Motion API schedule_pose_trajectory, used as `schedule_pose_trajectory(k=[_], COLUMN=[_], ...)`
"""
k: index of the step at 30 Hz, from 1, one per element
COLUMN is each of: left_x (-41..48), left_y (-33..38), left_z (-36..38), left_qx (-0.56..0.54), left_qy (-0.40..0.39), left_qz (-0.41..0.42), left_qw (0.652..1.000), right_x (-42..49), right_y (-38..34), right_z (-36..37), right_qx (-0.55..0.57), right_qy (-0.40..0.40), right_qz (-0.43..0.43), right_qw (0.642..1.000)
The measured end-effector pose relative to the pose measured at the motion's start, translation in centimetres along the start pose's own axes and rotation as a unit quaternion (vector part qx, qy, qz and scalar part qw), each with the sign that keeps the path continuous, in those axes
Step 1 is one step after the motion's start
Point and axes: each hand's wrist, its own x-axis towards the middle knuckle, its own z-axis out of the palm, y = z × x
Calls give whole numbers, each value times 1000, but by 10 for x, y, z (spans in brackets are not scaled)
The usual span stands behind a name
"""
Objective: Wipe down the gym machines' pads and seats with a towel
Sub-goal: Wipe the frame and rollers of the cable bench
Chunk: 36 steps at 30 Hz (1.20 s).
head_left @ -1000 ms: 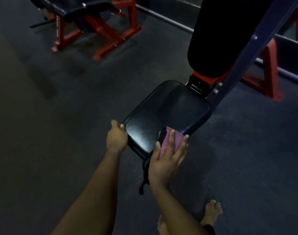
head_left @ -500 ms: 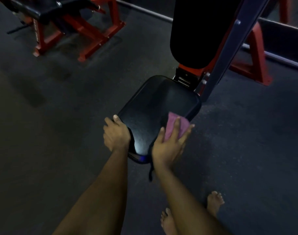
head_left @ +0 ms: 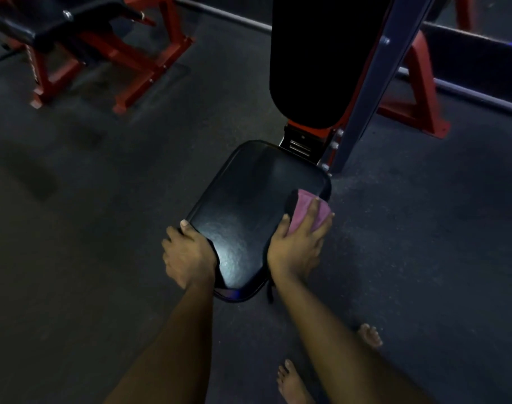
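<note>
A black padded seat [head_left: 249, 205] of a gym bench sits in the middle of the head view, with a tall black back pad [head_left: 322, 59] rising behind it. A pink towel [head_left: 303, 209] lies on the seat's right edge under the straight fingers of my right hand [head_left: 297, 243], which presses it against the pad. My left hand [head_left: 187, 253] grips the seat's near left corner, thumb on top and fingers curled over the edge.
A blue-grey steel upright [head_left: 374, 83] and red frame legs [head_left: 421, 97] stand right of the back pad. Another red-framed machine [head_left: 82, 53] is at the far left. My bare feet [head_left: 292, 380] are on the dark rubber floor below the seat.
My right hand has slid the towel along the seat's right edge, away from me toward the back pad. My left hand kept its grip on the near left corner.
</note>
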Motion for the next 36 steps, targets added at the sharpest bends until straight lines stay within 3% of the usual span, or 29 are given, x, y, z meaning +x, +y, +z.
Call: schedule_pose_trajectory(k=[7,13,22,27,31,33,36], left_x=[0,-1,-1,0,0,0,2], left_y=[-1,1,2,1,4,4,4], left_z=[0,-2,2,2,1,2,3], left_qx=[3,-4,3,6,10,10,5], left_qy=[3,-2,7,7,2,2,7], left_qz=[5,7,6,3,-6,-8,-16], left_qw=[1000,1000,1000,1000,1000,1000,1000], right_x=[111,73,164,165,155,148,136], right_y=[-8,-3,-67,-62,-54,-72,-107], right_z=[-26,-29,-27,-33,-32,-13,27], right_qx=[40,-116,-281,-254,-262,-312,-325], right_qy=[-13,-45,-122,-147,-106,-73,-90], right_qz=[39,-137,-106,-201,-208,-230,-313], right_qw=[998,983,946,935,936,919,888])
